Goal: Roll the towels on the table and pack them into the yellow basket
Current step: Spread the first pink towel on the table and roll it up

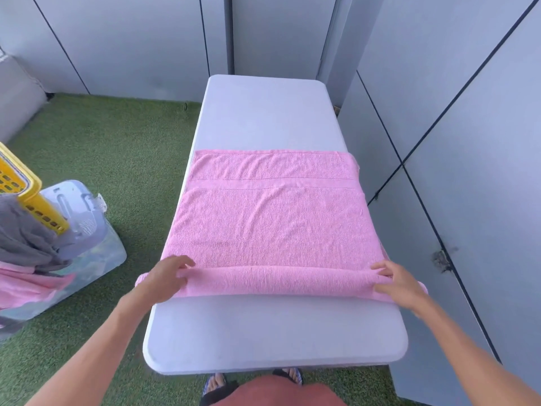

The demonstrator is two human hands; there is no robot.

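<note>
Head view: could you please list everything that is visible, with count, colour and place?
pink towel: one, pink, flat on the table, near edge rolled up
table: one, white, centre
yellow basket: one, yellow, left edge, partly out of view
clear box: one, transparent with a pale lid, on the grass left of the table
grey cloth: one, grey, hanging at the left edge
pink cloth: one, pink, below the grey cloth
artificial grass: green, floor
wall panels: grey, behind and right
left hand: grips the roll's left end
right hand: grips the roll's right end
</note>
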